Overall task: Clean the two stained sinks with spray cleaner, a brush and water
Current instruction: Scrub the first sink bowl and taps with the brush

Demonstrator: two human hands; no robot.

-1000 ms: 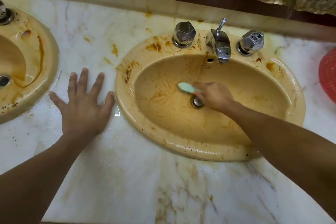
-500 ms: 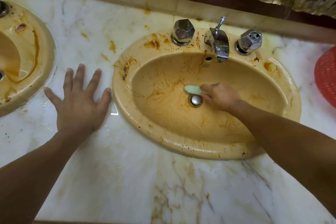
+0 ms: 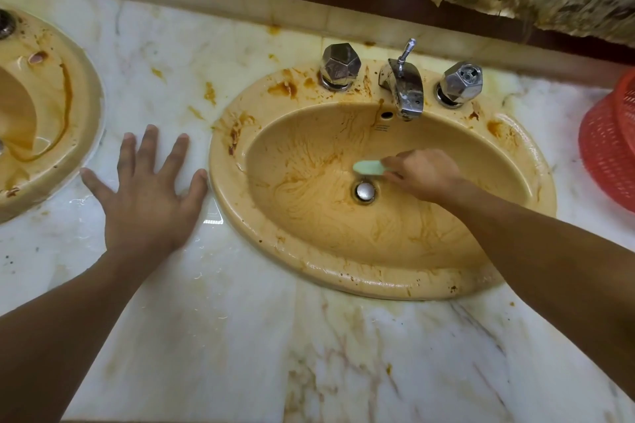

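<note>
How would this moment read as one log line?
step: scrub sink | right hand: grips brush by drain | left hand: flat on counter | stains: brown, in sink

Brush (image 3: 367, 167), seemingly bristles-down, in stained sink (image 3: 378, 283).

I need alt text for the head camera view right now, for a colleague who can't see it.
The right hand holds a pale green brush against the bowl of a brown-stained yellow sink, right by its drain. The left hand lies flat, fingers spread, on the marble counter between this sink and a second stained sink at the left edge.
</note>
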